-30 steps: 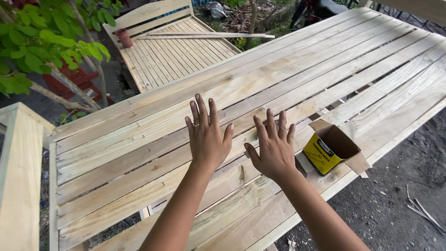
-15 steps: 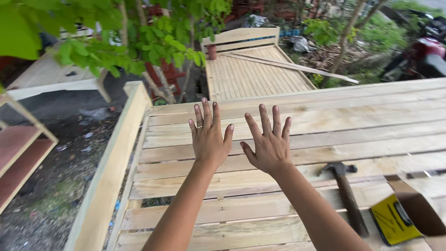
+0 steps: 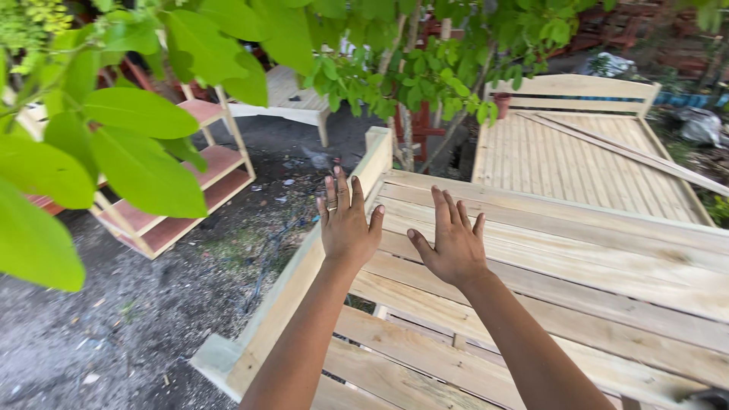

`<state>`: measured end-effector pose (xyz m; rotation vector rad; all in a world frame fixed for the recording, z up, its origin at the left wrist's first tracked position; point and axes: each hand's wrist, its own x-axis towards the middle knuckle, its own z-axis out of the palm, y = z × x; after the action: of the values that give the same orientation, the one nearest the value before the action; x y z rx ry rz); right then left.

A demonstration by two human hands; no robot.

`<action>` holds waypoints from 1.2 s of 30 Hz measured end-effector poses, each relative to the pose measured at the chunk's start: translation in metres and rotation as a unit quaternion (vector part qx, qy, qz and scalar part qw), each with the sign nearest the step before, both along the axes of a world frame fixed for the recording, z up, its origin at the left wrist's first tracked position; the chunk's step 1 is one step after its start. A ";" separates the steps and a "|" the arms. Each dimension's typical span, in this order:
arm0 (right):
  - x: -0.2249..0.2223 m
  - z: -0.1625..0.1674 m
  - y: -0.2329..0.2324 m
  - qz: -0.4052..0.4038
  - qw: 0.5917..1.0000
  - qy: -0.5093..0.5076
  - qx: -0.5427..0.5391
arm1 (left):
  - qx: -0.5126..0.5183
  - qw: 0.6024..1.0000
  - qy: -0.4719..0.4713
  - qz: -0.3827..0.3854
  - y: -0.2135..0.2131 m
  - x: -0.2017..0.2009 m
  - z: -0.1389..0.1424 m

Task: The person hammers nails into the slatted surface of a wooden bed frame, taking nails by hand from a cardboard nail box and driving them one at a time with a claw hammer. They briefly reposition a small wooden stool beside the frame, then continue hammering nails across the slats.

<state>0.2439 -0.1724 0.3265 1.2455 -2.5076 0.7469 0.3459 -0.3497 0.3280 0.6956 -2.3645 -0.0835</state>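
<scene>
Between the earlier frames and this one, your view swung left along the slatted wooden bed frame (image 3: pixel 562 250). The claw hammer and the open cardboard box with the yellow pack inside, visible at lower right half a second earlier, had passed out of frame; only a dark blur remained at the bottom right corner, and it could not be identified. In my judgement, this placed the tools behind your reach and the frame's left end under inspection.

Your left hand (image 3: pixel 347 224) was open, fingers spread and pointing up, a ring on one finger, held just above the side rail (image 3: pixel 304 281) at centre frame. Your right hand (image 3: pixel 453 243) was likewise open and empty, spread over the slats just right of it. Neither hand grasped anything; contact with the wood could not be confirmed.

No box or tin was in view. The only holder present was the open wooden shelf unit (image 3: pixel 194 190) at centre left, tilted on the gravel; its reddish shelves appeared bare. A second slatted frame (image 3: pixel 577 144) lay at upper right with a loose strip across it.
</scene>
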 end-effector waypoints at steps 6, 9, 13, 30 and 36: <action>0.014 -0.003 -0.050 0.077 0.990 0.118 0.025 | 0.032 0.997 0.044 0.053 -0.029 0.033 0.001; 0.026 0.003 -0.076 0.122 0.982 0.142 0.003 | 0.042 0.994 0.042 0.091 -0.042 0.057 0.006; 0.049 0.014 -0.110 0.174 0.974 0.142 -0.023 | 0.037 0.987 0.031 0.155 -0.054 0.098 0.009; 0.097 0.009 -0.156 0.212 0.969 0.118 0.039 | 0.039 0.959 0.016 0.279 -0.065 0.208 0.011; 0.087 0.007 -0.147 0.190 0.973 0.123 0.046 | 0.031 0.964 0.014 0.265 -0.064 0.198 0.007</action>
<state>0.3306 -0.3194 0.3340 1.7636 -2.1517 0.5144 0.5442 -0.4142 0.3353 1.3210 -2.0784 0.0644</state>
